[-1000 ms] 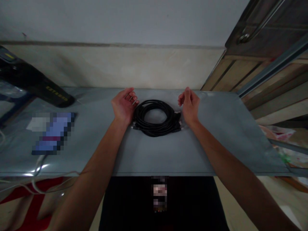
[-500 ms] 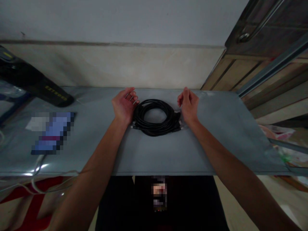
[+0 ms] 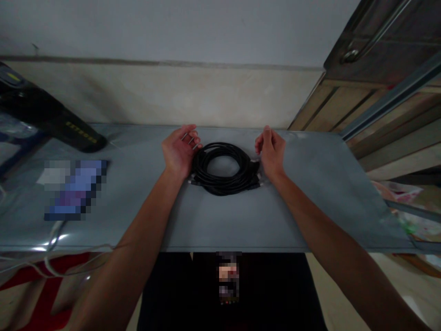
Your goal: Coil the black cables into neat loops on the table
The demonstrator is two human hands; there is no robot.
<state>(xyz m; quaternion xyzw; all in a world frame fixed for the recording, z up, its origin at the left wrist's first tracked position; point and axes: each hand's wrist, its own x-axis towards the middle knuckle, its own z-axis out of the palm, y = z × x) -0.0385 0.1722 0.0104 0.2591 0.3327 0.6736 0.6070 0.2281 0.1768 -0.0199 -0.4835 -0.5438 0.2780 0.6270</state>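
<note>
A coil of black cable lies flat on the grey tabletop, its plug ends showing at the lower left and right sides. At its left edge rests my left hand, palm turned up, fingers loosely curled and apart, with nothing in them. The side of that hand meets or nearly meets the coil. On the other side, my right hand stands on edge beside the plugs, fingers folded in and thumb uppermost. Nothing shows in its grip.
A phone, blurred by pixels, lies to the left with a white cord running off the front edge. Behind it is a black handheld device with yellow lettering. A wall borders the table's back; a metal rail rises at right.
</note>
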